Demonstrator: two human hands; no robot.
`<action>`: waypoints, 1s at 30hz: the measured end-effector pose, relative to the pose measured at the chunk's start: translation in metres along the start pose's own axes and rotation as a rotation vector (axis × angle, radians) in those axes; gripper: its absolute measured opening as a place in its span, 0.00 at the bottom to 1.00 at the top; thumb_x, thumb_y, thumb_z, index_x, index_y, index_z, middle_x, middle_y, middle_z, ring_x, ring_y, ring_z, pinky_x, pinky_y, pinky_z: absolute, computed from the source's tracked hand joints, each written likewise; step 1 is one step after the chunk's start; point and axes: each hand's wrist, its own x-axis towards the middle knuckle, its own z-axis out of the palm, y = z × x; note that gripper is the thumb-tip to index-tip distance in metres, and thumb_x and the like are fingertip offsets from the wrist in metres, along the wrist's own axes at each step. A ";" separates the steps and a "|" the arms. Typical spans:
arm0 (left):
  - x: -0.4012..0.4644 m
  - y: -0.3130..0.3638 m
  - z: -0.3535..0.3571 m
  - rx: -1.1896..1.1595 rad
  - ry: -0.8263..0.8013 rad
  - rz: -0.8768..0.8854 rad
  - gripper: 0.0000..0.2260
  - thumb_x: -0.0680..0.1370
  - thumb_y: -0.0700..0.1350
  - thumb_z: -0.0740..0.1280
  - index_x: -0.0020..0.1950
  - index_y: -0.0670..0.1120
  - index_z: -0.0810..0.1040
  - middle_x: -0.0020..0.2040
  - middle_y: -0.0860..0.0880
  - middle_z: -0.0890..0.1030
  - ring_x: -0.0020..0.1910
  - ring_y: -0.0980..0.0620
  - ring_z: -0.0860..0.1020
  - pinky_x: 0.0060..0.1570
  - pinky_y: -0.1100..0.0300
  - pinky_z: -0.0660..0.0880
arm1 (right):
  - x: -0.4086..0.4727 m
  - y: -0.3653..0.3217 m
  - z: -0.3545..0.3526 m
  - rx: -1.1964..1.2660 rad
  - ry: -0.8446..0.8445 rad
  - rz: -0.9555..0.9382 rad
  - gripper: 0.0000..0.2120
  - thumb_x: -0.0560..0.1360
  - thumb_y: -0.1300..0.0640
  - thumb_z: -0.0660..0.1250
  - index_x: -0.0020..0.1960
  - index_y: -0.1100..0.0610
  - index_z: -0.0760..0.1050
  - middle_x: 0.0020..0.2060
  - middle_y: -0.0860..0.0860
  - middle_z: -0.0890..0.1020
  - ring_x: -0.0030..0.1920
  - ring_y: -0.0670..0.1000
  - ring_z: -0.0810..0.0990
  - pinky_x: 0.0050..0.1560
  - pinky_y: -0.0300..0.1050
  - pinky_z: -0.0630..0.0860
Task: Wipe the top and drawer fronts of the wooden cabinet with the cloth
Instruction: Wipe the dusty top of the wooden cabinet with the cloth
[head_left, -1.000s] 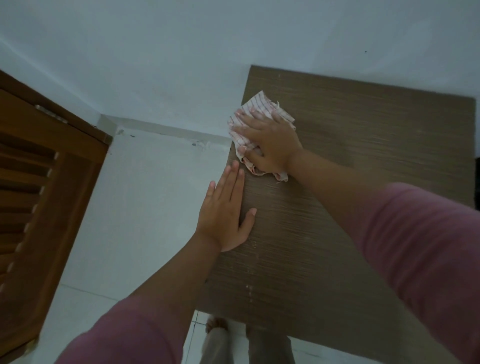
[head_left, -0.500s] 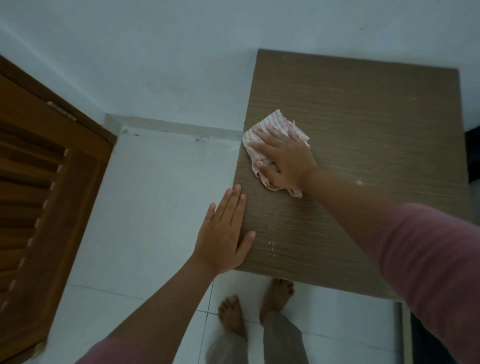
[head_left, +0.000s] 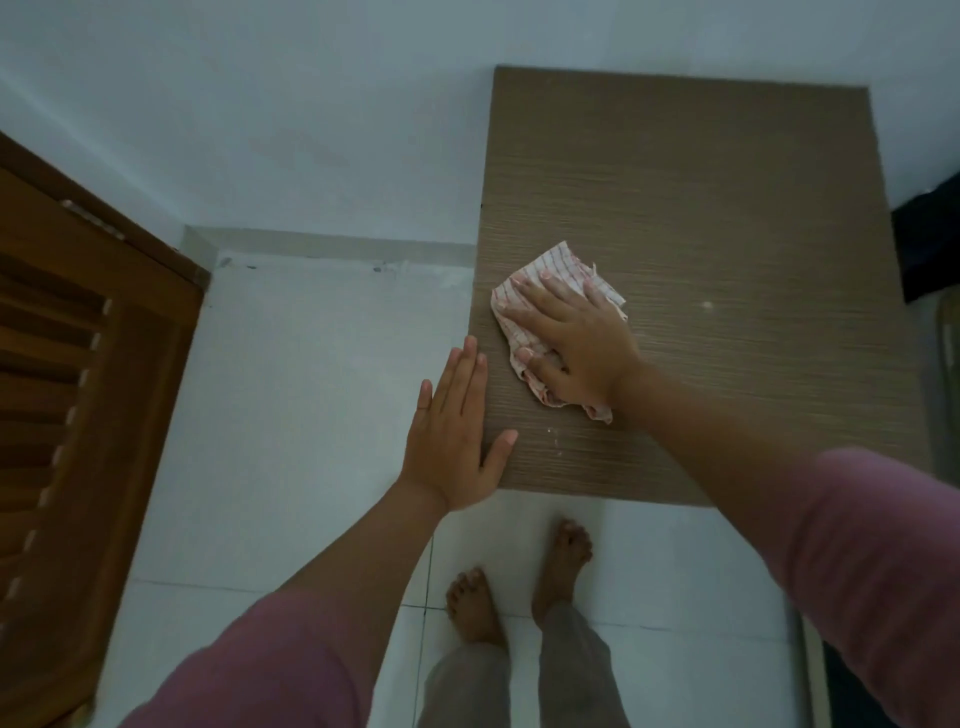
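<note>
The wooden cabinet top (head_left: 727, 218) is a brown grained slab seen from above, against the white wall. A white cloth with thin red checks (head_left: 558, 273) lies crumpled on its near left part. My right hand (head_left: 576, 348) presses flat on the cloth, fingers spread, thumb tucked into its folds. My left hand (head_left: 457, 441) lies flat and open on the cabinet's left edge near the front corner, holding nothing. The drawer fronts are hidden below the top.
A brown louvred wooden door (head_left: 78, 389) stands at the left. White floor tiles (head_left: 322, 415) lie between door and cabinet. My bare feet (head_left: 519, 587) stand just in front of the cabinet. A dark object (head_left: 930, 244) sits at the right edge.
My right hand has drawn the cloth from the far left of the top toward the near edge and slightly right. The left hand stayed on the left edge. The view pulled back.
</note>
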 end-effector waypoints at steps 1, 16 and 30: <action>0.000 0.000 0.000 -0.009 0.004 0.002 0.35 0.76 0.59 0.54 0.76 0.41 0.49 0.77 0.45 0.46 0.76 0.50 0.44 0.70 0.47 0.47 | -0.004 -0.002 0.001 -0.001 0.003 0.007 0.27 0.77 0.41 0.51 0.73 0.47 0.64 0.75 0.52 0.63 0.74 0.58 0.60 0.70 0.64 0.55; -0.001 -0.006 0.007 -0.128 0.087 0.033 0.27 0.79 0.52 0.49 0.76 0.42 0.50 0.77 0.46 0.46 0.76 0.51 0.44 0.68 0.45 0.44 | -0.066 -0.038 0.014 0.085 0.074 0.042 0.25 0.76 0.41 0.54 0.71 0.46 0.68 0.73 0.51 0.67 0.73 0.57 0.65 0.69 0.64 0.59; 0.000 -0.007 0.010 -0.129 0.130 0.057 0.28 0.78 0.54 0.47 0.76 0.44 0.48 0.77 0.50 0.44 0.76 0.53 0.43 0.69 0.50 0.39 | -0.093 -0.053 0.029 0.085 0.143 0.044 0.25 0.75 0.42 0.52 0.70 0.46 0.69 0.73 0.50 0.67 0.74 0.55 0.63 0.71 0.63 0.57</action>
